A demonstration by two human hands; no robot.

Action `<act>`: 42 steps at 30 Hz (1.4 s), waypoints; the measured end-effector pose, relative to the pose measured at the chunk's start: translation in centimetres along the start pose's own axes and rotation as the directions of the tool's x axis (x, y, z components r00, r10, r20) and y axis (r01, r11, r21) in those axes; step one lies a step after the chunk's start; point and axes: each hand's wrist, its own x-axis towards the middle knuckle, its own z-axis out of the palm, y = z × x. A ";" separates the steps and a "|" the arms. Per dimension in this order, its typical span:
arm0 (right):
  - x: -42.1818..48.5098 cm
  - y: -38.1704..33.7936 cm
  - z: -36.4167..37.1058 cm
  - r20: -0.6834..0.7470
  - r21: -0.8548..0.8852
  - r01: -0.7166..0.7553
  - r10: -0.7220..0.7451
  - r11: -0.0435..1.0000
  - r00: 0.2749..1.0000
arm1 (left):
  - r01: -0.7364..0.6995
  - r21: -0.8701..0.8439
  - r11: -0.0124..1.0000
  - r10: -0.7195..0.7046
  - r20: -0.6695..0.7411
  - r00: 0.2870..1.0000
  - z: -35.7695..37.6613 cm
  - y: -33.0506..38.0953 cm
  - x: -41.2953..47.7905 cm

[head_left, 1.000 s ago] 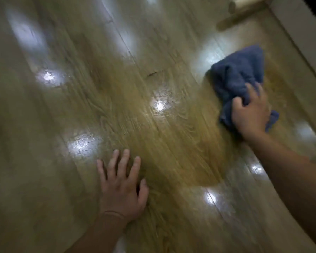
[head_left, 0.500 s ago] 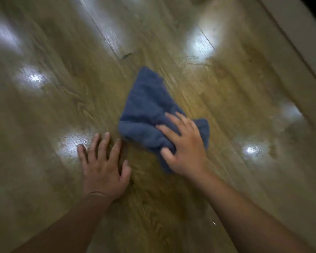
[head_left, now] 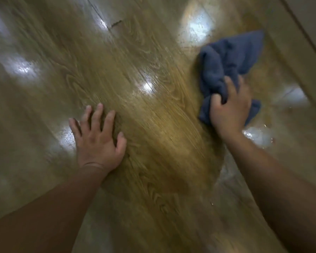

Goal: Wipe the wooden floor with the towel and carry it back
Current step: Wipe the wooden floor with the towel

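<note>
- Fingers (head_left: 232, 84) of the right hand (head_left: 228, 110) curl into the blue towel (head_left: 230, 57), bunching its near end against the wooden floor (head_left: 135, 61).
- Most of the towel lies beyond those fingertips, toward the far right.
- Left hand (head_left: 98, 139) rests flat on the floor, fingers spread wide, well apart from the towel.

The glossy wooden floor (head_left: 153, 125) fills the frame, planks running from upper left to lower right. Bright light reflections (head_left: 23, 68) glare off it. A dark nick (head_left: 116, 23) marks a top seam. A pale skirting strip (head_left: 310, 19) crosses the upper right corner.
</note>
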 end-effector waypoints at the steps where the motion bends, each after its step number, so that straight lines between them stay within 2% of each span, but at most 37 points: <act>1: -4.5 -0.6 -0.2 0.023 0.015 0.058 -0.058 0.998 0.998 | 0.003 0.002 1.000 -0.003 0.009 1.000 0.0 0.0 0.0; 3: -14.3 -1.5 -1.3 0.185 0.046 0.199 -0.204 0.979 0.961 | 0.010 -0.008 1.000 -0.010 0.028 1.000 0.0 -0.2 0.1; 4: -18.8 -1.4 -2.5 0.286 0.067 0.308 -0.314 0.949 0.905 | 0.011 -0.018 1.000 -0.011 0.030 0.999 -0.1 0.0 0.2; 5: -21.9 -0.6 -3.5 0.374 0.105 0.428 -0.435 0.898 0.819 | 0.016 -0.023 1.000 -0.016 0.035 0.999 -0.2 0.1 0.2; 7: -22.9 3.0 -4.6 0.445 0.225 0.611 -0.638 0.759 0.629 | 0.023 -0.031 0.999 -0.022 0.045 0.999 -0.4 0.2 0.0; 8: -21.5 5.0 -5.1 0.450 0.242 0.653 -0.679 0.718 0.580 | 0.025 -0.041 0.999 -0.024 0.037 0.999 -0.5 0.4 0.0; 9: -19.5 6.8 -5.6 0.452 0.231 0.660 -0.679 0.715 0.579 | 0.030 -0.053 0.998 -0.029 0.024 0.999 -0.4 0.4 0.0; 11: -14.5 10.8 -6.6 0.380 0.141 0.596 -0.599 0.791 0.705 | 0.041 -0.085 0.996 -0.041 0.003 0.999 -0.3 0.6 0.0; 13: -8.6 14.5 -7.9 0.296 0.046 0.373 -0.370 0.927 0.881 | 0.045 -0.101 0.994 -0.047 -0.015 0.999 -0.1 0.3 -0.1; 14: -5.6 15.8 -8.5 0.224 0.010 0.243 -0.239 0.970 0.945 | 0.040 -0.099 0.994 -0.042 -0.022 0.999 0.0 0.2 -0.2; 15: -2.8 17.0 -8.7 0.143 -0.026 0.120 -0.115 0.992 0.983 | 0.027 -0.098 0.995 -0.030 -0.031 0.999 0.1 0.1 -0.2; 17: 1.2 18.0 -8.8 0.039 -0.043 -0.109 0.111 0.993 0.993 | 0.007 -0.107 0.994 -0.013 -0.059 0.998 0.4 -0.1 -0.1; 19: 1.7 17.2 -8.2 0.001 -0.041 -0.208 0.208 0.977 0.978 | 0.010 -0.133 0.991 -0.019 -0.071 0.997 0.9 -0.2 -0.2; 20: 0.3 16.6 -7.7 -0.012 -0.044 -0.227 0.227 0.973 0.974 | 0.016 -0.147 0.989 -0.027 -0.072 0.997 1.0 0.1 -0.3; 22: -5.5 15.0 -7.1 -0.020 -0.059 -0.162 0.161 0.985 0.987 | 0.020 -0.168 0.986 -0.034 -0.082 0.996 0.8 0.7 -0.6; 24: -14.9 13.5 -7.3 0.024 -0.045 -0.002 0.003 0.999 1.000 | -0.045 -0.074 0.996 0.038 -0.101 0.994 0.7 1.2 -1.3; 26: -25.5 11.8 -8.5 0.149 0.014 0.170 -0.170 0.985 0.974 | -0.097 0.029 0.995 0.099 -0.073 0.992 0.1 2.7 -2.3; 27: -30.3 11.5 -9.3 0.233 0.042 0.265 -0.268 0.963 0.935 | -0.077 0.063 0.995 0.082 -0.075 0.994 -0.6 4.2 -3.0; 29: -36.3 12.2 -10.9 0.359 0.099 0.457 -0.460 0.884 0.812 | 0.020 0.029 0.999 -0.017 -0.105 0.994 -1.4 7.9 -5.6; 31: -36.9 14.4 -11.6 0.437 0.149 0.602 -0.599 0.784 0.671 | 0.007 -0.014 1.000 -0.007 -0.053 0.999 -1.7 9.6 -9.3; 32: -35.6 15.6 -11.8 0.458 0.173 0.642 -0.638 0.747 0.619 | -0.024 0.014 1.000 0.024 0.001 1.000 -1.6 9.4 -11.0; 33: -33.6 16.8 -12.0 0.457 0.194 0.656 -0.659 0.729 0.597 | -0.027 0.041 0.999 0.025 0.055 0.998 -1.4 8.4 -12.2; 34: -31.0 17.9 -11.9 0.432 0.201 0.650 -0.662 0.733 0.613 | -0.004 0.064 0.998 -0.002 0.089 0.996 -1.0 7.1 -13.0; 37: -22.6 21.4 -12.1 0.353 0.133 0.545 -0.554 0.828 0.754 | -0.011 0.066 0.998 0.006 0.083 0.997 0.0 4.5 -13.4; 40: -14.7 23.1 -12.2 0.266 0.011 0.291 -0.283 0.957 0.922 | -0.068 0.024 0.997 0.068 0.021 0.997 0.4 4.1 -13.0; 42: -10.3 22.4 -11.5 0.154 -0.078 0.050 -0.038 0.996 0.987 | -0.090 0.040 0.995 0.090 0.000 0.996 0.4 3.7 -13.1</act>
